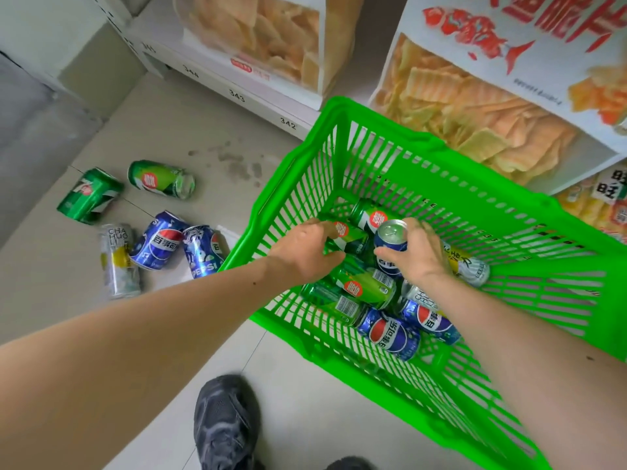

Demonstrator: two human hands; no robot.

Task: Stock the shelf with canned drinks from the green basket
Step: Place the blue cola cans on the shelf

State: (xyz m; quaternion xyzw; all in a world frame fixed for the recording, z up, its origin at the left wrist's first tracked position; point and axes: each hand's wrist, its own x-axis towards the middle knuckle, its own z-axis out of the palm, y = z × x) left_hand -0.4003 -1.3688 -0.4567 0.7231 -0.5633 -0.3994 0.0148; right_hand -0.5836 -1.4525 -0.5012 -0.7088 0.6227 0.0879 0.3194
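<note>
I have both hands down inside the green basket (529, 212), which sits on the floor (190, 130) just in front of the shelf (237, 93). My right hand (419, 254) is wrapped around a blue cola can (390, 240), fingers curled over its far side and thumb on the near side, the can standing with its silver top facing up at me. My left hand (305, 252) is curled onto a green can (349, 237) lying on its side (the fingertips are partly hidden, but the thumb and fingers pinch it).

More cans lie heaped in the basket near my hands: another green can (368, 286) just below my left hand, two blue cola cans (390, 334) towards the near corner, and a pale yellow-and-white can (470, 262) beside my right wrist.

Out on the floor to the left of the basket lie five cans on their sides: two green ones (159, 179) further out, a pale tea can (118, 261), and two blue ones (157, 240) touching each other near the basket wall. The shelf holds big bags of crisps (475, 106). A dark shoe (225, 424) shows at the bottom.
</note>
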